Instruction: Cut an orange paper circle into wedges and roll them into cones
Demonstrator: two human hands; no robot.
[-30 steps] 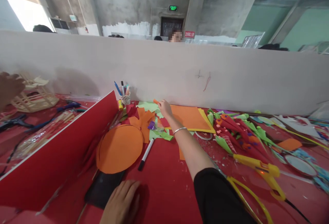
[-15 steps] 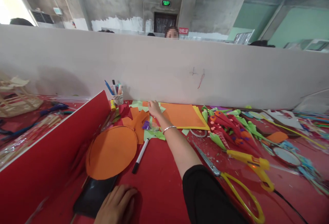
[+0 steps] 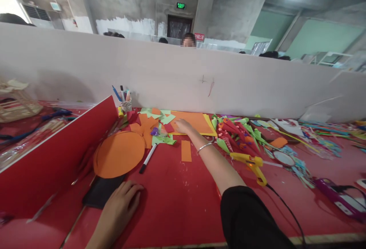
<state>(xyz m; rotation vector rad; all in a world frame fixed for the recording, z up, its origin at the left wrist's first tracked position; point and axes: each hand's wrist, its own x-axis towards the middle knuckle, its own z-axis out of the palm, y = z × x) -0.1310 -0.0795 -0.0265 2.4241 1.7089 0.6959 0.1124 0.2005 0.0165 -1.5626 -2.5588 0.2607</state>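
The orange paper (image 3: 197, 121) lies directly beneath the person's right hand (image 3: 183, 126); whether those fingers pinch it cannot be told. An orange strip (image 3: 186, 151) lies on that hand's near side. The left hand (image 3: 122, 199), fingers loosely spread, rests by a flat black object (image 3: 100, 191).
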